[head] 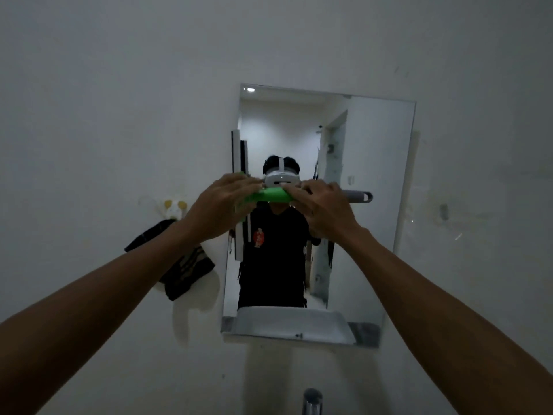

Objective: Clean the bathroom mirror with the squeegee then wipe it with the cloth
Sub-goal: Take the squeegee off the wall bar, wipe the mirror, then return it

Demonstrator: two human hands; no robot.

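A rectangular mirror [377, 175] hangs on the white wall straight ahead. Across it lies a squeegee [273, 199] with a green body and a grey handle end pointing right. Its long white and black blade stands upright along the mirror's left edge. My left hand [221, 208] holds the green part next to the blade. My right hand [323, 208] grips the handle further right, leaving only the grey tip showing. A dark striped cloth [176, 265] hangs from a wall hook left of the mirror, below my left forearm.
A chrome tap [311, 399] rises at the bottom centre. A small hook [444, 211] is fixed to the wall right of the mirror. The mirror reflects a person in a black shirt and a doorway.
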